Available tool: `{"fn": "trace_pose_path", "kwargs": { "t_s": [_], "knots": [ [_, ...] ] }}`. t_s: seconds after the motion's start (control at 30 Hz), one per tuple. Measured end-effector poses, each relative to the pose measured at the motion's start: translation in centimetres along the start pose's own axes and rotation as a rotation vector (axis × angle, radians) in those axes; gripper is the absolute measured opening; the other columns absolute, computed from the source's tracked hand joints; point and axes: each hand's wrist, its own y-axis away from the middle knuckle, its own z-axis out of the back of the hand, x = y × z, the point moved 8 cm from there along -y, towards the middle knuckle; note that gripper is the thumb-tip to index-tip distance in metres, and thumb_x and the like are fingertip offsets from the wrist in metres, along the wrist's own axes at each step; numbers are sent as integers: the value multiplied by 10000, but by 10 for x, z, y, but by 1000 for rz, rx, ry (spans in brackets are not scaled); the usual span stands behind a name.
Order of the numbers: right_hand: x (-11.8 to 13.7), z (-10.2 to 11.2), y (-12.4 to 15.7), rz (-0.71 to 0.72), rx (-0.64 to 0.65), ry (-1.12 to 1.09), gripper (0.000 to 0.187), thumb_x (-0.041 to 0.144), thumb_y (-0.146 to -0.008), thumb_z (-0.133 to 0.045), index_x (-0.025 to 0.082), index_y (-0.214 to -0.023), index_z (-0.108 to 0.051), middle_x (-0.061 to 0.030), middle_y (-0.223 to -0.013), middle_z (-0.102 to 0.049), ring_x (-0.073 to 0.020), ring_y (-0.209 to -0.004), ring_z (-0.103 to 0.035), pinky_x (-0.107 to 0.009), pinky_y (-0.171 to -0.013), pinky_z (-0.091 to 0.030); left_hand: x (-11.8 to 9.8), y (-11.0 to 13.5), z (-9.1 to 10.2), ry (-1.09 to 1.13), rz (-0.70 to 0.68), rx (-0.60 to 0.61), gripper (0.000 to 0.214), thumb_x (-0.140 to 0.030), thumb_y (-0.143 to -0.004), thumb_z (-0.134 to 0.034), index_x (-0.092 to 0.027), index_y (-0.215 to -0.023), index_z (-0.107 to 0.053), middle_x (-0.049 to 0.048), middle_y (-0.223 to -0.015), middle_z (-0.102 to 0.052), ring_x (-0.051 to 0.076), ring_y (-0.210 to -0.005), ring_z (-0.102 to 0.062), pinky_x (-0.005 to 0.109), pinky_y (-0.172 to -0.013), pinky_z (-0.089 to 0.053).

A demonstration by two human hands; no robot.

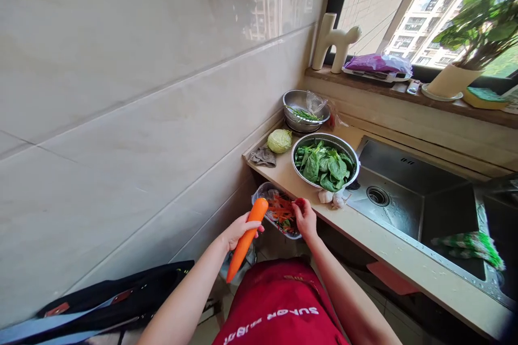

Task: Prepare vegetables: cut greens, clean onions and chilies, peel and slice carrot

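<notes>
A smooth orange carrot (245, 242) slants across my left hand (237, 229), whose fingers are wrapped round its middle. Beneath and beyond it, below the counter edge, is a plastic-lined bin (256, 194) holding orange carrot peelings (281, 207) and some green scraps. My right hand (305, 220) is over the bin's right side with its fingers pinched together beside the peelings. What sits between those fingers is hidden or too small to tell.
On the counter (352, 221) stand a colander of leafy greens (326, 164), garlic bulbs (332, 198), a cabbage (279, 140), a grey cloth (263, 157) and a steel bowl (293, 98) with green stalks. To the right is a steel sink (400, 199); a tiled wall (162, 108) rises left.
</notes>
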Motion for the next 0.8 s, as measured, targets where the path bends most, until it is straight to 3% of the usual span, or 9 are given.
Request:
{"fn": "trace_pose_path", "kwargs": {
  "t_s": [0.1,0.23,0.37,0.5,0.57,0.63,0.73,0.8],
  "knots": [
    [4,11,2,28,-86,-48,215,390,-697,-634,235,-830,-567,-14,-857,-660,-175,-816,-597,-338,-811,-473,-2,10,-4,277,13,72,570,-555,-741,-511,-131,-1122,-528,87,-838,-618,95,-554,-512,249,-563,-398],
    [-4,30,9,-162,-161,-198,296,418,-621,-695,226,-790,-546,3,-781,-654,-183,-750,-618,-313,-635,-524,-22,16,-19,430,-29,132,690,-660,-794,-275,-115,-1089,-577,71,-748,-572,79,-488,-426,254,-522,-376],
    [-4,71,30,-316,-280,-465,312,417,-650,-687,221,-839,-535,7,-806,-661,-141,-681,-632,-264,-576,-528,-36,15,-52,538,-35,213,597,-600,-821,-330,-118,-1063,-587,54,-723,-566,93,-534,-478,261,-557,-421],
    [-5,138,44,-348,-452,-602,316,411,-628,-700,221,-810,-526,31,-687,-644,-102,-551,-601,-223,-520,-514,-27,9,-96,650,57,206,428,-481,-789,-523,-164,-1072,-570,60,-834,-625,141,-662,-596,290,-628,-498],
    [-7,187,39,-316,-522,-598,308,440,-641,-667,226,-785,-499,54,-600,-594,-103,-495,-574,-254,-522,-523,-21,-2,-121,699,106,165,363,-392,-752,-607,-177,-1043,-576,66,-883,-648,170,-711,-629,314,-656,-527],
    [-3,255,25,-261,-590,-433,302,484,-674,-604,234,-764,-462,76,-542,-533,-109,-448,-536,-297,-512,-523,-19,-18,-157,715,139,152,335,-363,-749,-617,-179,-1025,-578,75,-899,-660,188,-729,-644,330,-666,-542],
    [22,387,-7,-187,-700,102,300,509,-677,-566,236,-742,-461,77,-507,-488,-132,-433,-507,-307,-472,-487,-23,-49,-232,694,183,172,320,-404,-767,-585,-169,-985,-583,78,-831,-668,195,-678,-651,335,-626,-552],
    [42,481,-40,-147,-759,309,259,437,-627,-621,229,-720,-498,56,-520,-501,-165,-505,-545,-310,-517,-473,-27,-74,-292,673,206,183,309,-419,-765,-586,-157,-928,-589,66,-762,-662,182,-605,-640,317,-566,-546]
  ]
}}
